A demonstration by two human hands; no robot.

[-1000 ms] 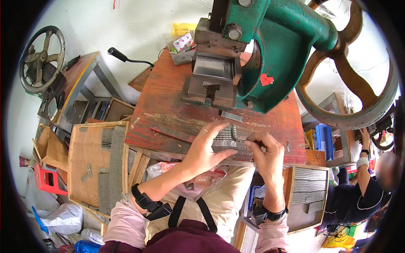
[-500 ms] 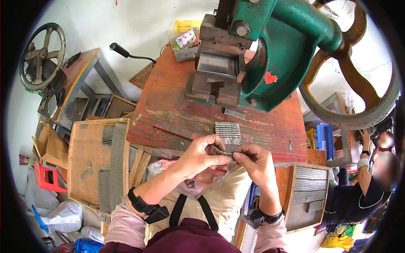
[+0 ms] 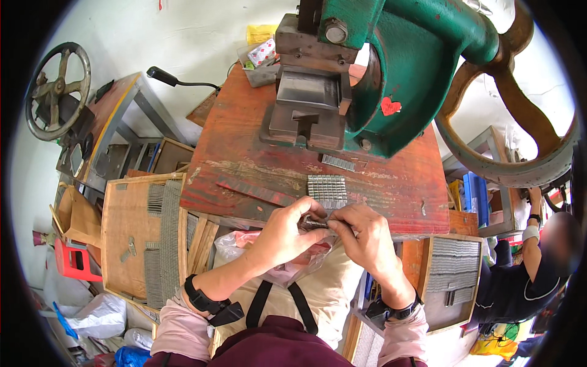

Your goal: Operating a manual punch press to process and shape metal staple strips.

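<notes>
My left hand (image 3: 292,231) and my right hand (image 3: 367,237) meet at the front edge of the red-brown bench. Between their thumbs and fingers they pinch a short row of small metal pieces (image 3: 315,224), partly covered by my fingers. Just beyond my fingertips, a block of small shiny metal pieces (image 3: 326,187) lies in tight rows on the bench. Farther back is a single separate strip of metal pieces (image 3: 338,162). Under my hands, a clear and pink plastic bag (image 3: 235,243) rests at my lap.
A green hand press (image 3: 416,79) with a large handwheel (image 3: 513,174) stands at the bench's back. Wooden trays holding metal strips flank me, one left (image 3: 125,223) and one right (image 3: 455,275). A red stool (image 3: 74,260) is far left; another person (image 3: 520,278) works at far right.
My right hand has shifted left and turned over the row, its fingers now closer to my left hand. Less of the row shows. The whole view has shifted slightly.
</notes>
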